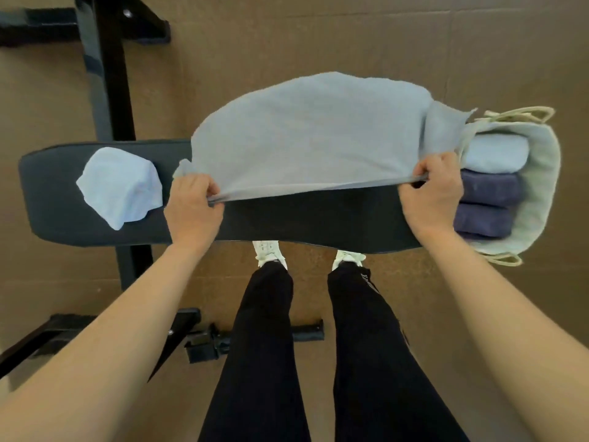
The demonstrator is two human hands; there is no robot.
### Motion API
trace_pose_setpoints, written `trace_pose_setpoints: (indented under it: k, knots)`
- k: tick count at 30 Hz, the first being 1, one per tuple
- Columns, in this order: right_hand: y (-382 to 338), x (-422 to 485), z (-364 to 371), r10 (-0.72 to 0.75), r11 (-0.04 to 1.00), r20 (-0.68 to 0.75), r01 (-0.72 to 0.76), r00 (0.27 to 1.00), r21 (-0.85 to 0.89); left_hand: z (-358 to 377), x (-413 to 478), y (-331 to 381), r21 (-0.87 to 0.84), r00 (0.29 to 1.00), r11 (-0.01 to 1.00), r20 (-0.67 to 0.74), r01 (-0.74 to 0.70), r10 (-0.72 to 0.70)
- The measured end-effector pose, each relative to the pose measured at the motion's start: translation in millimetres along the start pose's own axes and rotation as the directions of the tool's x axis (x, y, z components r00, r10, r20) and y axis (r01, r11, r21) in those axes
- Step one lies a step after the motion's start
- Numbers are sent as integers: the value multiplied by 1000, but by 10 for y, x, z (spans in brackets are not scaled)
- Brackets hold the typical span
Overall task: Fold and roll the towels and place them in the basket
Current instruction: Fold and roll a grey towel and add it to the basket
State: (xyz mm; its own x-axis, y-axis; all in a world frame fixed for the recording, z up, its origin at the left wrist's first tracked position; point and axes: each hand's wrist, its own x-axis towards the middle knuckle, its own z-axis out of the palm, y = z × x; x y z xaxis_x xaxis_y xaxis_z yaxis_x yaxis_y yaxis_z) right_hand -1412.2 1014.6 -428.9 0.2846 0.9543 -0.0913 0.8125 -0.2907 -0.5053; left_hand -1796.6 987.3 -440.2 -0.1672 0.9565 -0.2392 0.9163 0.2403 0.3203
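Fold step: grey towel [306, 135] is spread over the bench [95, 224].
Its near edge is pinched closed by the left hand [194, 202] and right hand [436, 189]; folding is judged next.

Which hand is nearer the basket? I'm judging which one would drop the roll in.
Right. The right hand is beside the basket, gripping the grey towel; the left hand is farther.

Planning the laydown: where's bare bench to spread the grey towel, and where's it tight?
Free: the dark bench strip between the left hand and right hand, under the held grey towel. Small patch at the bench's far left end. Crowded: the crumpled light-blue towel left, the basket of rolled towels right.
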Motion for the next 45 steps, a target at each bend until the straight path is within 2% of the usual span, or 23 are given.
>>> trace_pose_setpoints:
  k: [2, 5, 9, 12, 13, 14, 16, 18, 19, 21, 24, 27, 29, 31, 36, 39, 40, 41, 43, 45]
  knots:
    - [200, -177, 146, 66, 997, 106, -62, 992, -39, 212, -73, -28, 116, 997, 993, 68, 34, -43]
    - [443, -400, 396, 148, 984, 301, -110, 942, -138, 497, -177, -140, 229, 982, 973, 183, 2, -45]
    - [616, -573, 601, 344, 924, 502, -191, 794, -331, 694, -292, -266, 321, 941, 946, 307, 39, -143]
    - [675, -629, 623, 446, 876, 576, -204, 685, -436, 706, -356, -340, 412, 909, 909, 349, 72, -230]
    - [681, -639, 624, 463, 864, 578, -198, 672, -462, 702, -372, -372, 442, 897, 894, 365, 69, -249]
    - [679, -650, 629, 459, 859, 560, -186, 690, -476, 696, -382, -410, 474, 881, 878, 385, 67, -275]
    - [650, -654, 635, 387, 874, 468, -156, 795, -459, 685, -391, -471, 520, 839, 851, 434, 64, -328]
    - [668, -620, 650, 212, 916, 388, -44, 897, -400, 684, -388, -497, 540, 825, 839, 444, 64, -349]
    - [696, -582, 653, 152, 924, 392, 10, 907, -381, 685, -379, -490, 543, 839, 838, 428, 58, -335]
    - [782, -483, 652, 185, 933, 468, -6, 864, -359, 707, -358, -448, 504, 887, 863, 377, 46, -268]
    - [873, -454, 664, 281, 935, 589, -78, 758, -345, 760, -331, -290, 300, 917, 954, 372, 28, -144]
    - [836, -593, 668, 324, 920, 640, -74, 697, -385, 885, -356, -173, 112, 823, 994, 563, 6, -69]
    - [801, -714, 682, 366, 909, 660, -99, 656, -406, 979, -410, -196, 109, 745, 992, 656, 62, -119]
    - [768, -823, 697, 391, 900, 665, -113, 636, -422, 1010, -457, -261, 151, 715, 983, 675, 105, -180]
    - [760, -1066, 681, 391, 895, 681, -83, 619, -439, 937, -472, -421, 188, 714, 974, 665, 124, -219]
    - [662, -1134, 693, 457, 874, 671, -152, 584, -462, 903, -461, -511, 160, 735, 976, 642, 151, -219]
    - [590, -1153, 713, 475, 860, 640, -163, 604, -484, 898, -457, -543, 131, 753, 976, 621, 172, -217]
    - [498, -1171, 744, 462, 856, 598, -152, 655, -495, 904, -454, -590, 94, 776, 973, 590, 210, -224]
    - [266, -1178, 837, 342, 892, 537, -87, 771, -443, 896, -436, -678, 7, 814, 942, 501, 336, -294]
    - [3, -1153, 994, 206, 952, 559, -33, 803, -304, 862, -403, -756, -62, 813, 874, 405, 481, -419]
